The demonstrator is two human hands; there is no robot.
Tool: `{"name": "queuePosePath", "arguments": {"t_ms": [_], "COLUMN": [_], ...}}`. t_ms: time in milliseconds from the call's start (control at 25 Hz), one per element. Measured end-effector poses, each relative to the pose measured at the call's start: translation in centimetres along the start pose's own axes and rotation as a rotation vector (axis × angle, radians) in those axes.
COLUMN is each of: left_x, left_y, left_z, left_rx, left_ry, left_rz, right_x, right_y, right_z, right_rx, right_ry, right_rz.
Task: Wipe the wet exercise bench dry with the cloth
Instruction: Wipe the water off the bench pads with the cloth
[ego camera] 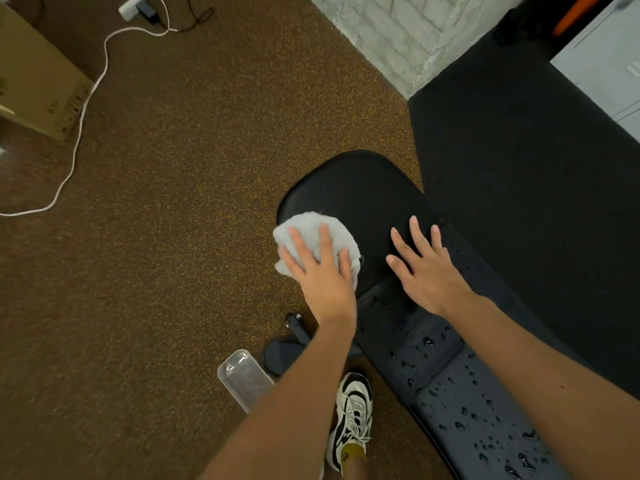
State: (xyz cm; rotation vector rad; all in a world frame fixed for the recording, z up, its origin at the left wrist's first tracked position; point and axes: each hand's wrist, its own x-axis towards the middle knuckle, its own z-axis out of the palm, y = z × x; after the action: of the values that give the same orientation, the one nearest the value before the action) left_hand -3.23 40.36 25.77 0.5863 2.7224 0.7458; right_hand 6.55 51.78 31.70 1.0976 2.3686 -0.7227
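- We have our left hand [320, 271] spread flat, fingers straight, pressing the white cloth [313, 237] onto the left edge of the black exercise bench [367, 195], on its rounded far pad.
- Our right hand [424, 268] lies on the same pad with fingers apart and straight, holding nothing, bracing just right of the cloth.
- The far pad looks matt and mostly dry, while the near pad is covered in water droplets [464, 420]. We judge that most of the wiping is still ahead of us.
- Risk 1: the cloth is bunched and part of it overhangs the bench's left edge. A sideways stroke could push it off onto the speckled floor [173, 237], where it would pick up grit.
- Risk 2: we only press on the cloth and do not grip it, so on slick wet vinyl it may slide out from under our palm.
- Risk 3: our right forearm reaches over the wet near pad. If it dips, it could smear droplets or carry water back to the dried part.
- Risk 4: a small wad may saturate and leave streaks on the near pad unless we unfold or turn it.
- Risk 5: the clear plastic container [244, 379] stands on the floor just beside our shoe [351, 417], so a step along the bench could knock it over.
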Motion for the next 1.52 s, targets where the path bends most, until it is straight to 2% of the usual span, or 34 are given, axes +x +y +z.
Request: {"name": "queuePosePath", "arguments": {"t_ms": [120, 200, 360, 480, 640, 720, 800, 920, 1000, 1200, 1360, 1520], "left_x": [-2.8, -1.1, 6.1, 10.9, 13.3, 11.6, 8.4, 5.4, 7.1, 14.9, 14.4, 12.6], "left_y": [0.6, 0.5, 0.2, 0.5, 1.0, -0.1, -1.1, -0.4, 0.9, 5.0, 7.6, 5.4], "left_z": [-0.2, -0.2, -1.6, -2.4, -2.3, -2.0, -1.9, -2.0, -1.7, -0.1, 1.8, 1.3], "left_rx": [-0.129, -0.159, -0.026, 0.208, 0.361, 0.335, 0.26, 0.293, 0.371, 0.443, 0.5, 0.53], "left_ry": [-0.035, -0.037, -0.051, -0.119, -0.187, -0.126, -0.039, -0.076, -0.164, -0.216, -0.265, -0.248], "left_rz": [-0.081, -0.131, -0.183, 0.011, 0.304, 0.268, 0.147, 0.028, 0.019, 0.29, 0.555, 0.833], "right_x": [0.0, 0.1, 0.2, 0.2, 0.3, 0.3, 0.3, 0.2, 0.0, -0.3, -0.2, -0.5], "right_y": [-0.2, -0.1, 0.1, 0.1, 0.1, 0.1, 0.1, 0.3, 0.5, 1.0, 1.5, 2.0], "right_z": [-0.1, -0.2, 0.0, 0.4, 0.6, 0.5, 0.3, -0.2, -0.4, 0.4, 0.4, 0.4], "right_rx": [0.005, 0.015, 0.006, -0.023, -0.059, -0.057, -0.072, -0.034, 0.013, 0.033, 0.102, 0.102], "right_ry": [-0.002, -0.021, -0.017, 0.0, 0.016, -0.004, -0.019, -0.031, -0.022, 0.059, 0.062, 0.073], "right_rz": [0.009, 0.009, -0.002, -0.006, -0.016, -0.013, -0.01, -0.019, -0.03, -0.018, -0.052, -0.063]}}
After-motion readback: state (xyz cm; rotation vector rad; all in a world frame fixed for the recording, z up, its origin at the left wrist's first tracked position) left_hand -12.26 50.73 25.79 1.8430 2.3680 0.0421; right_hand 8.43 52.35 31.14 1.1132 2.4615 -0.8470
